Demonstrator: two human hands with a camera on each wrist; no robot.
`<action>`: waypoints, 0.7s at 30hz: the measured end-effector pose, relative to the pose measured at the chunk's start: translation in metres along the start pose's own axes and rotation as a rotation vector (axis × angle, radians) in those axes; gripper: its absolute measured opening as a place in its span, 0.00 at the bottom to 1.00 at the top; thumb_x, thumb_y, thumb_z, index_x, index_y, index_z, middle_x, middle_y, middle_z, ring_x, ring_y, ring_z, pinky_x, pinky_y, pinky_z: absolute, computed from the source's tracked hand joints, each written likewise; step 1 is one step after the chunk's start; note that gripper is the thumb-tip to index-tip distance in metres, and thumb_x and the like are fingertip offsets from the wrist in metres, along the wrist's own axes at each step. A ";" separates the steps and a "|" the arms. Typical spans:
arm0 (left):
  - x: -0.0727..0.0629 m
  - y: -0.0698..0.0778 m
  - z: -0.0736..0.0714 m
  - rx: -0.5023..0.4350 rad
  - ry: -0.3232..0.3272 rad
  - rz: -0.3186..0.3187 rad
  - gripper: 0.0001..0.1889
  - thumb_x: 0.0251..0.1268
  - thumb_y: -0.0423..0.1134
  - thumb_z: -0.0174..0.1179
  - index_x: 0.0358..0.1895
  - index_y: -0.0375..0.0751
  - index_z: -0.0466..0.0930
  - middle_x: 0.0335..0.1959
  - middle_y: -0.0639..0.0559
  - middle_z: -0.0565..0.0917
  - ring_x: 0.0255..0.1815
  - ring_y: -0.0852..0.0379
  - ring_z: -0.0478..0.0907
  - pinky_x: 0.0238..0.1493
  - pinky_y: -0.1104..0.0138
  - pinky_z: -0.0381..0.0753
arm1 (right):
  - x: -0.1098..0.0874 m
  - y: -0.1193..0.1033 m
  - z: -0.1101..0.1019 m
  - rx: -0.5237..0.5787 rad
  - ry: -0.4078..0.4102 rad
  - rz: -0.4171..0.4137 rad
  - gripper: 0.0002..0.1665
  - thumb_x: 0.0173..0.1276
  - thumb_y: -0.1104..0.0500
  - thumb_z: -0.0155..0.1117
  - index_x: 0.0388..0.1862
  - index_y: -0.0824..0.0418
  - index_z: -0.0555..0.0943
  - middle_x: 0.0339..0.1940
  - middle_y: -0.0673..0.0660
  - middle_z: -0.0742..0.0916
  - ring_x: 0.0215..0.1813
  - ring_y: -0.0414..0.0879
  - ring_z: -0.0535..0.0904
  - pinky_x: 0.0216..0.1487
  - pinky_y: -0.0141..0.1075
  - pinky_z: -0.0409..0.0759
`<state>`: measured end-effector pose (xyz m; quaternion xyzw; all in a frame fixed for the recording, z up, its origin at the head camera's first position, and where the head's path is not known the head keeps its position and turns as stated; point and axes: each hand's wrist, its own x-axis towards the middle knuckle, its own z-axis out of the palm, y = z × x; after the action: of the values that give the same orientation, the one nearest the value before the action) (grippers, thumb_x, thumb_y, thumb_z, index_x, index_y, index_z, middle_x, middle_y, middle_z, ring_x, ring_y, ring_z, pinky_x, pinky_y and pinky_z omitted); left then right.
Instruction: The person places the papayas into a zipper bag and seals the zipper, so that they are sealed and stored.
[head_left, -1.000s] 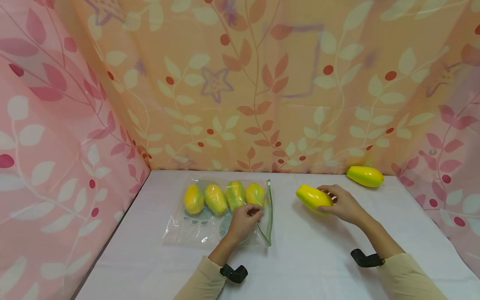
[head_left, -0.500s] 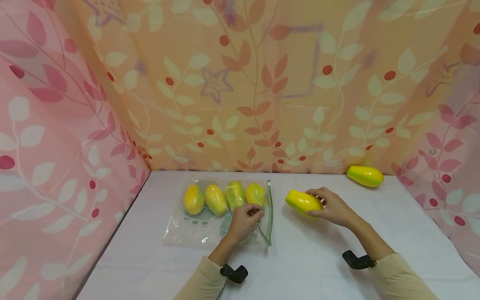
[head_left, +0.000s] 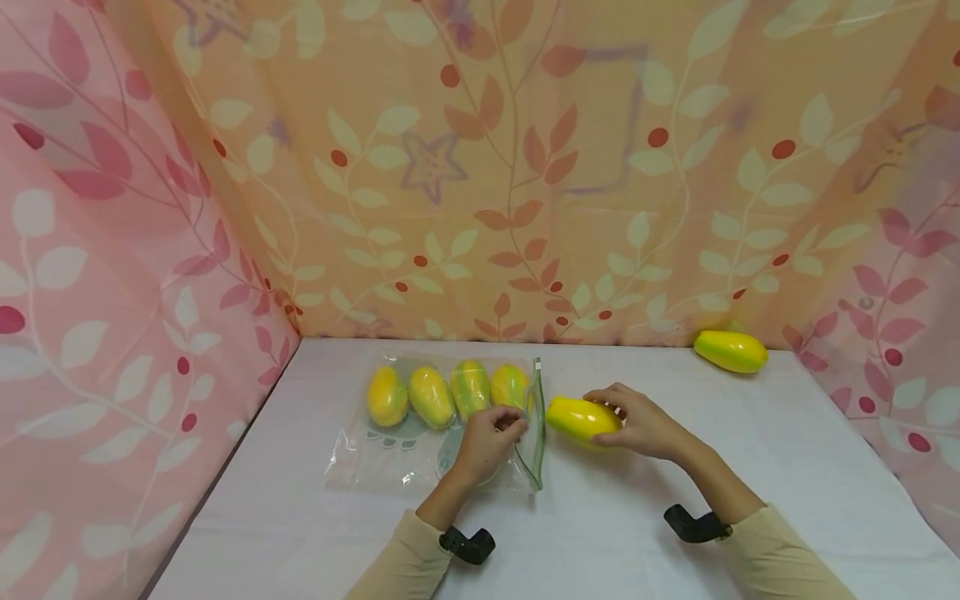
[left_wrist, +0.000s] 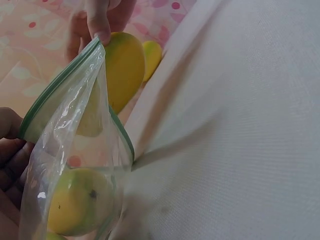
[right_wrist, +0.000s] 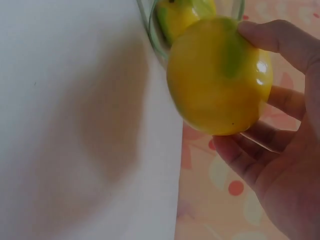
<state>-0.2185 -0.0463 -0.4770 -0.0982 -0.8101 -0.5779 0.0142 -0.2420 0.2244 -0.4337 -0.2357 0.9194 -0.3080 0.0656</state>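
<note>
A clear zip bag point(head_left: 352, 462) with a green seal lies on the table, several yellow-green papayas point(head_left: 431, 398) in a row inside it. My left hand point(head_left: 487, 442) pinches the bag's upper layer near the mouth, which gapes in the left wrist view. My right hand point(head_left: 637, 422) grips another papaya point(head_left: 577, 419) between thumb and fingers, its narrow end right at the green seal. From the right wrist, this papaya point(right_wrist: 217, 80) shows large, thumb on one side and fingers on the other, with the bag's opening just beyond.
One more papaya point(head_left: 731, 351) lies at the back right corner of the white table point(head_left: 600, 533). Patterned curtains point(head_left: 510, 167) stand behind the table and along both sides. A black wrist camera point(head_left: 468, 546) is strapped on each forearm.
My right hand has carried its papaya left and slightly toward me, up to the bag's mouth. The left hand and the bag have stayed in place.
</note>
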 end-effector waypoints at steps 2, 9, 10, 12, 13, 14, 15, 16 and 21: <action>0.000 0.000 0.000 0.006 -0.001 0.005 0.10 0.65 0.39 0.62 0.42 0.36 0.85 0.32 0.47 0.85 0.30 0.63 0.77 0.32 0.77 0.77 | 0.002 -0.003 0.003 0.009 -0.026 -0.010 0.33 0.53 0.49 0.75 0.58 0.55 0.79 0.48 0.53 0.81 0.47 0.46 0.74 0.50 0.42 0.77; 0.000 0.002 -0.001 0.019 0.003 0.008 0.10 0.65 0.39 0.61 0.42 0.36 0.85 0.32 0.48 0.85 0.29 0.64 0.76 0.32 0.76 0.77 | 0.009 -0.012 0.012 0.010 -0.112 -0.030 0.33 0.53 0.49 0.76 0.58 0.55 0.79 0.48 0.53 0.81 0.46 0.45 0.74 0.51 0.41 0.78; 0.000 0.003 -0.001 0.017 0.002 0.010 0.10 0.65 0.39 0.61 0.42 0.36 0.85 0.32 0.47 0.85 0.29 0.63 0.76 0.32 0.76 0.77 | 0.009 -0.014 0.014 0.005 -0.120 -0.035 0.33 0.52 0.49 0.76 0.58 0.55 0.79 0.48 0.53 0.81 0.46 0.45 0.74 0.51 0.41 0.78; -0.001 0.004 -0.001 0.015 0.003 0.013 0.10 0.66 0.39 0.61 0.42 0.36 0.85 0.32 0.47 0.85 0.30 0.63 0.76 0.32 0.76 0.77 | 0.010 -0.016 0.016 0.000 -0.136 -0.045 0.33 0.52 0.49 0.76 0.58 0.55 0.79 0.48 0.52 0.81 0.45 0.44 0.74 0.50 0.40 0.78; -0.001 0.004 -0.001 0.013 0.003 0.014 0.10 0.66 0.39 0.61 0.42 0.36 0.85 0.32 0.47 0.85 0.30 0.62 0.76 0.32 0.76 0.77 | 0.011 -0.018 0.017 -0.004 -0.143 -0.052 0.33 0.52 0.49 0.76 0.58 0.55 0.79 0.48 0.52 0.81 0.46 0.44 0.74 0.50 0.40 0.78; -0.001 0.004 -0.001 0.012 0.003 0.013 0.10 0.66 0.38 0.61 0.42 0.36 0.85 0.32 0.47 0.85 0.30 0.62 0.76 0.32 0.76 0.77 | 0.011 -0.019 0.018 -0.003 -0.150 -0.059 0.33 0.52 0.49 0.76 0.58 0.55 0.79 0.48 0.52 0.81 0.46 0.44 0.74 0.51 0.40 0.77; -0.001 0.005 -0.001 0.011 0.003 0.012 0.10 0.66 0.38 0.61 0.43 0.36 0.85 0.32 0.47 0.85 0.30 0.62 0.76 0.32 0.76 0.77 | 0.011 -0.020 0.019 -0.005 -0.155 -0.066 0.33 0.53 0.49 0.76 0.58 0.54 0.79 0.47 0.51 0.81 0.46 0.43 0.74 0.51 0.40 0.77; -0.001 0.005 -0.001 0.012 0.004 0.009 0.10 0.66 0.38 0.61 0.43 0.36 0.85 0.32 0.47 0.85 0.30 0.61 0.76 0.32 0.77 0.77 | 0.012 -0.022 0.019 -0.004 -0.159 -0.074 0.33 0.53 0.49 0.75 0.58 0.54 0.79 0.47 0.51 0.81 0.46 0.43 0.74 0.51 0.40 0.77; 0.000 0.006 0.000 0.022 0.004 0.013 0.10 0.66 0.38 0.61 0.43 0.36 0.85 0.33 0.47 0.85 0.31 0.61 0.76 0.32 0.77 0.77 | 0.014 -0.027 0.025 0.000 -0.174 -0.105 0.32 0.53 0.50 0.76 0.58 0.54 0.79 0.47 0.50 0.81 0.45 0.42 0.75 0.51 0.40 0.77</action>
<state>-0.2179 -0.0448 -0.4715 -0.1020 -0.8156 -0.5692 0.0207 -0.2375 0.1854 -0.4374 -0.3094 0.8966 -0.2892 0.1292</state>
